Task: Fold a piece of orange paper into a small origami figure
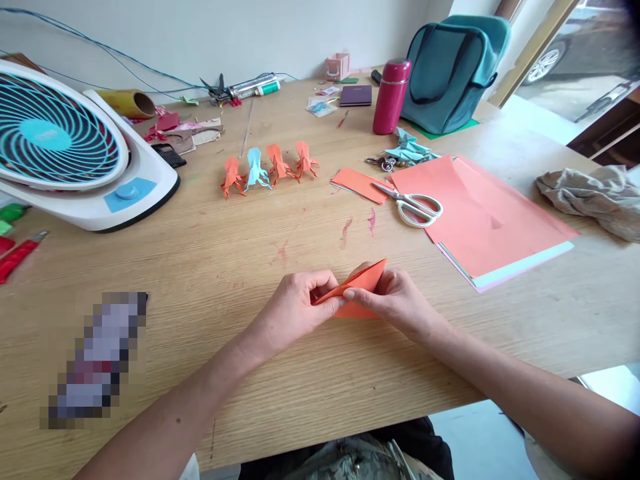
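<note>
Fingers (327, 288) of left hand (295, 310) and right hand (400, 300) pinched shut on folded orange paper (367, 279), low over counter (210, 267), scissors (413, 203) at 1 o'clock. Risk: uneven pinch skews crease.

A pale wooden table (210, 267) filled nearly the whole view, its grain running left to right, and a plain white wall (200, 33) closed it off from ten to twelve o'clock. Up at two o'clock, bright daylight poured in past a wooden door frame (530, 57), with a parked car (575, 47) outside on the pavement.
</note>
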`<action>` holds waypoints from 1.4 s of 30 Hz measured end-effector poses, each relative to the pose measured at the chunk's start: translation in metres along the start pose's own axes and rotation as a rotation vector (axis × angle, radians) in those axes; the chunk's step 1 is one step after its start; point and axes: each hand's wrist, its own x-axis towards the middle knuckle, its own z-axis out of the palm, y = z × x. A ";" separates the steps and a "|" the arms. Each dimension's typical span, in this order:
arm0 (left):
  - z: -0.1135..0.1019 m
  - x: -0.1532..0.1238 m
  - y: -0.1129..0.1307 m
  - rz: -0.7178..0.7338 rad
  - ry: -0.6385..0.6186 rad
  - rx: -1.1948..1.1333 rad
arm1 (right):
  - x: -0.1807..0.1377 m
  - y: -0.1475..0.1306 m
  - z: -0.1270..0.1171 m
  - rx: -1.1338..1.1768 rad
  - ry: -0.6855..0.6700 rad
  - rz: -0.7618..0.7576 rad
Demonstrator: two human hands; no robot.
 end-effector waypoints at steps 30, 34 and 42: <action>-0.039 0.016 -0.020 -0.182 0.156 -0.474 | 0.002 -0.002 -0.009 -0.012 0.161 -0.109; -0.037 0.016 -0.018 -0.197 0.185 -0.711 | 0.000 0.000 -0.006 -0.075 0.119 -0.145; -0.002 0.010 -0.008 -0.152 0.106 -0.736 | -0.001 0.004 -0.003 -0.138 0.077 -0.159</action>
